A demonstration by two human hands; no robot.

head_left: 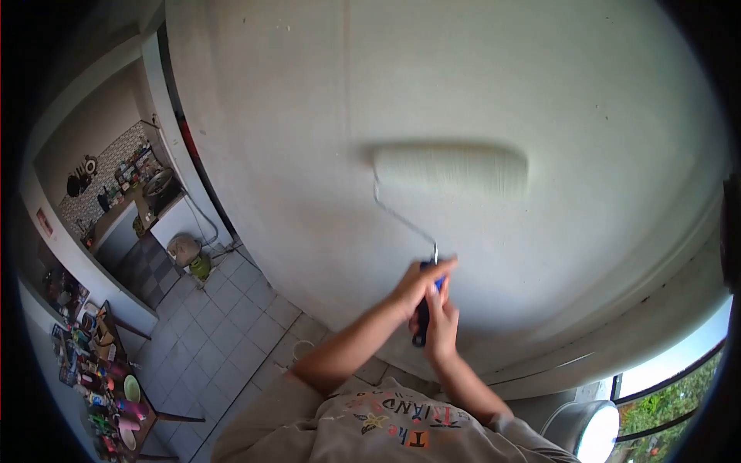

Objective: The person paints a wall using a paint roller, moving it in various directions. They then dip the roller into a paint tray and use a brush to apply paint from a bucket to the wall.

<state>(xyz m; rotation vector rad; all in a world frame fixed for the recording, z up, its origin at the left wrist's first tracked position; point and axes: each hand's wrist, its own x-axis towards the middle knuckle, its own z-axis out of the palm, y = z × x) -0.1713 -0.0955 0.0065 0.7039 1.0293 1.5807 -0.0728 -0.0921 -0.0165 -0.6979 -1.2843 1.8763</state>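
Observation:
A paint roller [451, 168] with a pale, wide sleeve is against the whitish wall [270, 154], its sleeve lying nearly level and a little blurred. Its thin bent metal rod runs down to a black and blue handle. Both my hands are closed around that handle. My left hand [417, 289] grips its upper part from the left, one finger reaching across to the right. My right hand [441, 322] wraps it from the right, slightly lower. The handle's black end shows below the fingers.
To the left, a doorway opens on a kitchen counter [123, 212] with a green gas cylinder [200, 267] on the tiled floor [208, 339]. A cluttered table [166, 417] stands lower left. At lower right are a round silver pot-like object [567, 424] and a window [671, 401].

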